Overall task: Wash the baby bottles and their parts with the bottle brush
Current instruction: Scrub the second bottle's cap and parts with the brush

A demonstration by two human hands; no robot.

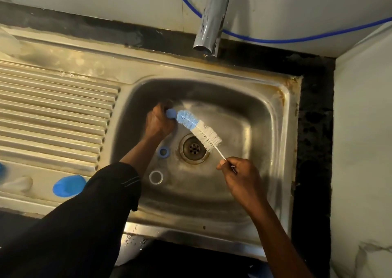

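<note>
Pinching brush (198,129) wire in right hand (237,176); curling left hand (159,121) at tip, grasp untellable. Working low in sink (275,129), likely containing splashes; leaving ring (163,151) by drain (194,149).

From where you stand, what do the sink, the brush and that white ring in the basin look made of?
Sink: looks stainless steel, dull grey sheen, rusty stains at the rim. Bottle brush: blue and white bristles, likely nylon, on a thin white stem. White ring: pale, smooth, perhaps plastic or silicone.
</note>
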